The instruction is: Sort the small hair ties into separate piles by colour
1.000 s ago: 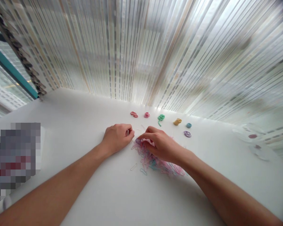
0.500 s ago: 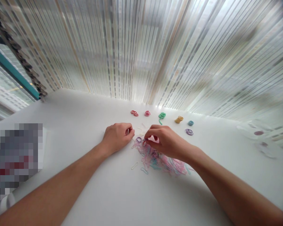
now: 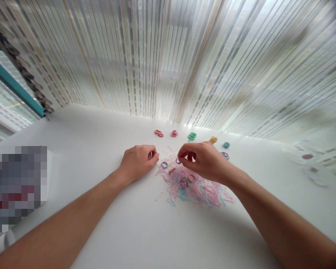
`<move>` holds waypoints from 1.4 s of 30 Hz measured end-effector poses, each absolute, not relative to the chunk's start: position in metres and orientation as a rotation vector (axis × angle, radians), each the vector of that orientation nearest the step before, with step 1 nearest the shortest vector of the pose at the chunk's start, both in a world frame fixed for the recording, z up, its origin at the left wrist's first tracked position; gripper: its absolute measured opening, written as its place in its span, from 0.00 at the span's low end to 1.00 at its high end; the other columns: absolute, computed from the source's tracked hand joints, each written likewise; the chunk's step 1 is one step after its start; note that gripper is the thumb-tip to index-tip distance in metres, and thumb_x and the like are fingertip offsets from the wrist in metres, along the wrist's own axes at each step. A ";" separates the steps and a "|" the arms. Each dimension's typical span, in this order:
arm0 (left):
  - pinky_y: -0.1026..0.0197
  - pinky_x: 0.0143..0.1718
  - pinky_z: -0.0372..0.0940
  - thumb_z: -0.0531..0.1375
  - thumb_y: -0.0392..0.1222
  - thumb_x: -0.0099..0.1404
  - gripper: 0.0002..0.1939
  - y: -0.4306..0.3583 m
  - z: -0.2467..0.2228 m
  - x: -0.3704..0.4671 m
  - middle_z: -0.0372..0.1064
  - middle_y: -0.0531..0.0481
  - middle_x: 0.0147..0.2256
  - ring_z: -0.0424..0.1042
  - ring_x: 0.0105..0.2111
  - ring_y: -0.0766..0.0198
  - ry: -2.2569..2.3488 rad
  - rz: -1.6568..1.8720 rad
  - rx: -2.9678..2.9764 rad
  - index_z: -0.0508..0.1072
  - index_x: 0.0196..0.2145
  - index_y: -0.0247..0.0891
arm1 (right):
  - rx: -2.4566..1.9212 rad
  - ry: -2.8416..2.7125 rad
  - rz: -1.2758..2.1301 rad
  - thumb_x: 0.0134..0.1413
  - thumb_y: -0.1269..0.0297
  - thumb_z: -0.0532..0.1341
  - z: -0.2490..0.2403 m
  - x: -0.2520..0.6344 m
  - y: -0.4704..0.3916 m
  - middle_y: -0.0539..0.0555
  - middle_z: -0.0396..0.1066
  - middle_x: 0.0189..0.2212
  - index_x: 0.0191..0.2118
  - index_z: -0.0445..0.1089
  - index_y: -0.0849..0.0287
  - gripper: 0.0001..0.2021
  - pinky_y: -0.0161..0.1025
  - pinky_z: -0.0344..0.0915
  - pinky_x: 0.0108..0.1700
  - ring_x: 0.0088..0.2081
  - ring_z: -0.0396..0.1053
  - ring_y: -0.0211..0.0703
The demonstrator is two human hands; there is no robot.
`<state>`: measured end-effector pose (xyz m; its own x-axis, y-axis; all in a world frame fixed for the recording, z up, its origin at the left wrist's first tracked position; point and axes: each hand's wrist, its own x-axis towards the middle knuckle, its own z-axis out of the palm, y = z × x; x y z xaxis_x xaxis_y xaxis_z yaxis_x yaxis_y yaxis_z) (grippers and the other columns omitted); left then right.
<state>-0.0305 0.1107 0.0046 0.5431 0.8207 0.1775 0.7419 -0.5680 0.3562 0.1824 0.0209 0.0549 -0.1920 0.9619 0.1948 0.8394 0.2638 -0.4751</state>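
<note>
My right hand (image 3: 197,158) pinches a small purple hair tie (image 3: 178,160) between thumb and fingertips, just above a loose pile of pink, blue and white elastic bands (image 3: 201,192). To its left my left hand (image 3: 140,158) rests on the table with fingers curled closed; whether anything is inside them is hidden. Another purple hair tie (image 3: 164,165) lies between the hands at the pile's edge. A red band (image 3: 172,170) and a pinkish ring (image 3: 191,178) lie on the pile.
Along the back of the white table (image 3: 123,231) sit red ties (image 3: 158,133), pink ties (image 3: 174,133), green ties (image 3: 192,136), yellow ties (image 3: 213,139), blue ties (image 3: 226,145) and purple ties (image 3: 225,155). Behind them hangs a striped curtain (image 3: 145,67). A blurred-out object (image 3: 19,186) lies at left.
My right hand has lifted from the pile and moved slightly right and away from me, carrying the purple hair tie. The red band now shows on the pile. My left hand stays put.
</note>
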 end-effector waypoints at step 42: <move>0.59 0.29 0.51 0.53 0.50 0.66 0.14 0.113 0.005 -0.030 0.73 0.53 0.26 0.68 0.28 0.61 1.341 0.455 2.552 0.73 0.28 0.44 | -1.663 -2.336 0.591 0.53 0.71 0.65 0.062 0.194 0.017 0.50 0.77 0.28 0.36 0.81 0.57 0.07 0.33 0.61 0.30 0.27 0.69 0.35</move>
